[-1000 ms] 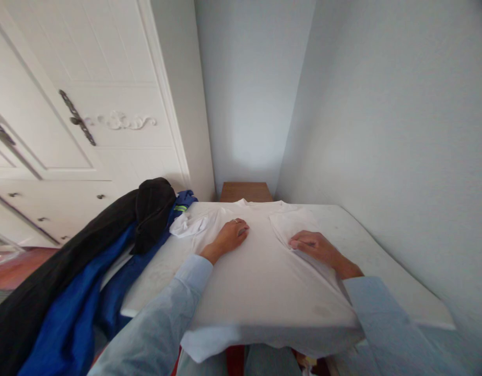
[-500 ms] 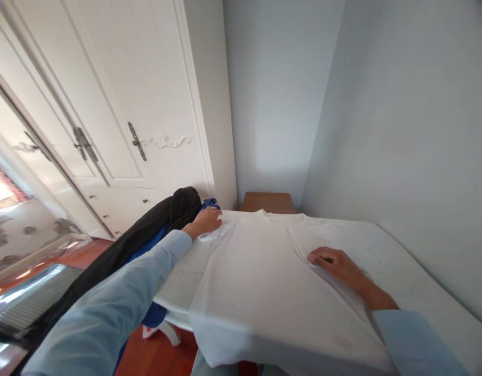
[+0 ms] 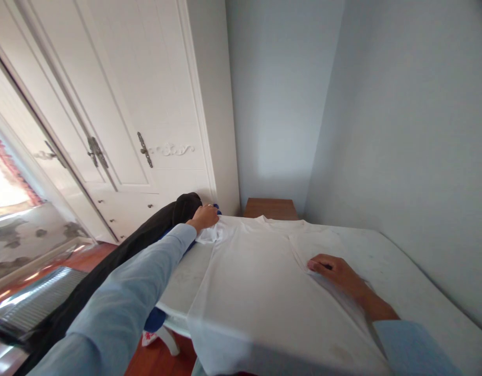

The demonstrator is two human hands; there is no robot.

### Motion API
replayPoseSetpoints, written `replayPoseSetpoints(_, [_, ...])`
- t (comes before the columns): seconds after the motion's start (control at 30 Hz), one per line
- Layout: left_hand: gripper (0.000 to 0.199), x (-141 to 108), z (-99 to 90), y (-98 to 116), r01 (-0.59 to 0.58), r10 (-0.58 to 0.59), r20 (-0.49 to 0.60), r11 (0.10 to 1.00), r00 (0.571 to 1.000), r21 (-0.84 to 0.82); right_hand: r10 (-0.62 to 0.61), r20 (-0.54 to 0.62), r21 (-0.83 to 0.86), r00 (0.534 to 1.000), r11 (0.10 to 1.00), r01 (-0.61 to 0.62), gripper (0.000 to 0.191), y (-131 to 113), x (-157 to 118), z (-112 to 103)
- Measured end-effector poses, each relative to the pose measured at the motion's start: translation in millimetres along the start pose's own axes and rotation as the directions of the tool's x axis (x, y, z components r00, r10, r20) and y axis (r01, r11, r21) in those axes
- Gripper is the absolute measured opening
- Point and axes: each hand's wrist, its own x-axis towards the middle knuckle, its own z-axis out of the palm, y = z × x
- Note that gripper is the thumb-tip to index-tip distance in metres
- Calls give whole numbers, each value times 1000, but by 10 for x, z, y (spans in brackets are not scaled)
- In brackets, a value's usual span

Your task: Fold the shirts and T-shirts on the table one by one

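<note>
Lying flat along its length, a white short-sleeved cloth shirt covered the middle of a white-topped table. We read its long axis as running away from the wearer, with the round collar at the far edge and the lower part draped over the near edge. Our two hands stood on opposite sides of this axis, the left one farther forward than the right. Our left hand, palm down with fingers bent, reached the bunched white left sleeve; its fingertips were hidden, so we could not tell whether they gripped cloth. Our right hand, nearer the wearer, was loosely curled at the shirt's right side edge, just below the flat right sleeve; we could not tell how firmly, if at all, it pinched the fabric. To the left, beneath our outstretched arm, we noted a long black garment and some bright blue fabric. Beyond stood a brown wooden box-like piece and a white panelled wardrobe.
</note>
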Motion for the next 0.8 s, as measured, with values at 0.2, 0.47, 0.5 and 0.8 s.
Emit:
replayPoseSetpoints(0.2, [34, 45, -85, -60, -23, 17, -75, 997, 997, -77, -5, 5, 16, 1000, 1000, 5, 46, -28, -20, -6])
replayPoseSetpoints(0.47, [38, -63, -263, -180, -128, 129, 16, 991, 992, -44, -8, -3, 18, 1000, 1000, 8, 47, -27, -31, -11])
replayPoseSetpoints(0.5, [40, -63, -289, -207, -141, 143, 42, 989, 989, -38, -5, -2, 16, 1000, 1000, 5, 47, -18, -32, -8])
replayPoseSetpoints(0.8, [19, -4, -339, -383, -23, 26, 124, 999, 992, -28, 6, -6, 6, 1000, 1000, -6, 47, 60, -18, -3])
